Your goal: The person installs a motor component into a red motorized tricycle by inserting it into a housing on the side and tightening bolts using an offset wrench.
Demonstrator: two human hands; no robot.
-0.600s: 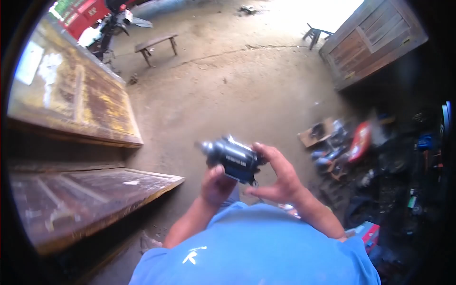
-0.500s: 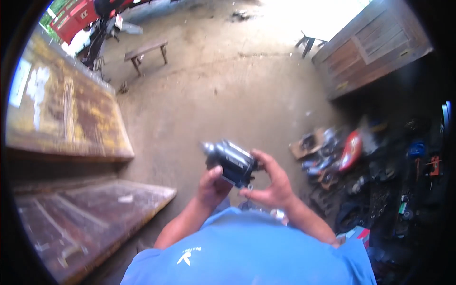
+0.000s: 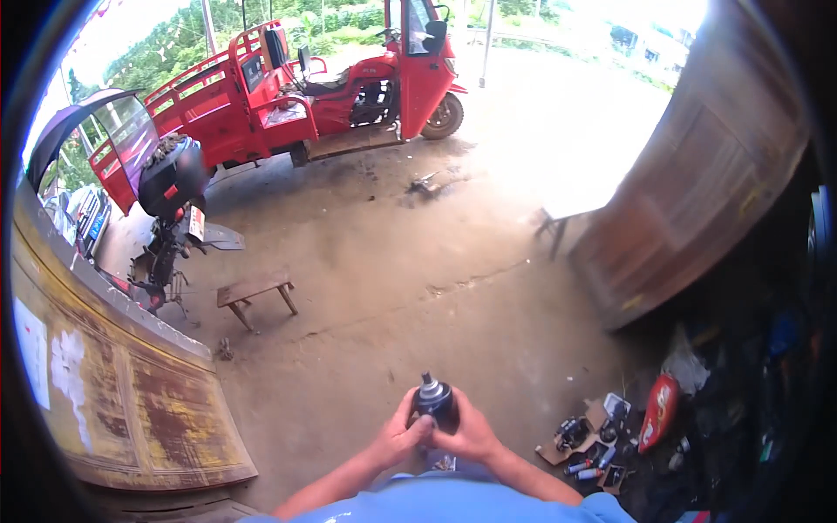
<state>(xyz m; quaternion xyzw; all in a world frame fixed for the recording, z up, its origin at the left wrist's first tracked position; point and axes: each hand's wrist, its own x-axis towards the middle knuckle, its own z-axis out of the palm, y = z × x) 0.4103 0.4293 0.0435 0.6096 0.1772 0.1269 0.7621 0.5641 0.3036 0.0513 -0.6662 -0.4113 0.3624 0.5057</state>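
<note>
Between my hands, low in the middle of the view, is a black cylindrical starter motor (image 3: 436,401) with a stepped silver nose. It is tilted so that the nose points up and away from me. My left hand (image 3: 398,438) wraps its left side, with the thumb across the near face. Against its right side my right hand (image 3: 473,433) is closed, the fingers partly hidden behind the body. The lower end of the motor is covered by my hands.
A small wooden bench (image 3: 255,289) stands ahead on the left. Beyond it are a motorcycle (image 3: 166,235) and a red cargo tricycle (image 3: 349,109). Wooden doors (image 3: 157,392) flank both sides. Machine parts, small cans and a red oblong panel (image 3: 658,413) lie on the floor at right.
My view has tilted up, bringing the tricycle into sight. The motor has turned from lying sideways to nose up, and my right hand has closed in around its side.
</note>
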